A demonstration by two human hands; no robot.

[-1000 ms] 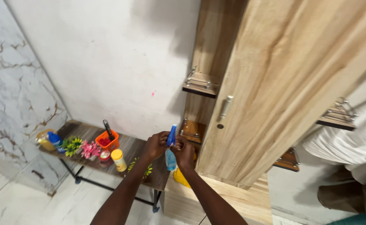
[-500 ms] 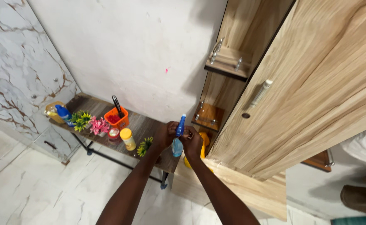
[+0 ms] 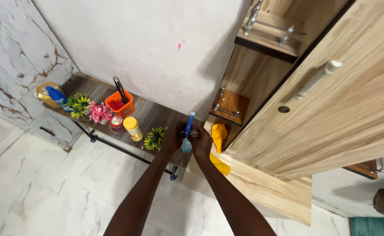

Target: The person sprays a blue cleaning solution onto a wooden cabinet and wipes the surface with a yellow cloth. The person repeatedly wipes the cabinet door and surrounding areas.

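Note:
Both my hands meet around a small blue spray bottle [image 3: 188, 131] held upright over the right end of a dark wooden side table [image 3: 152, 112]. My left hand [image 3: 172, 138] wraps its left side and my right hand [image 3: 201, 143] wraps its right side. The bottle's lower body is partly hidden between my fingers. A yellow cloth [image 3: 218, 133] hangs just right of my right hand, against the lower wardrobe shelf.
On the table stand a yellow-capped bottle [image 3: 133, 128], an orange basket [image 3: 120, 105], small green plants [image 3: 155, 138], pink flowers [image 3: 99, 112] and a blue bottle [image 3: 56, 95]. An open wooden wardrobe door [image 3: 331, 109] fills the right. White marble floor [image 3: 48, 183] lies below.
The view has tilted down and left, so the table and floor show more. My hands stay clasped on the spray bottle, and the yellow cloth now shows fully.

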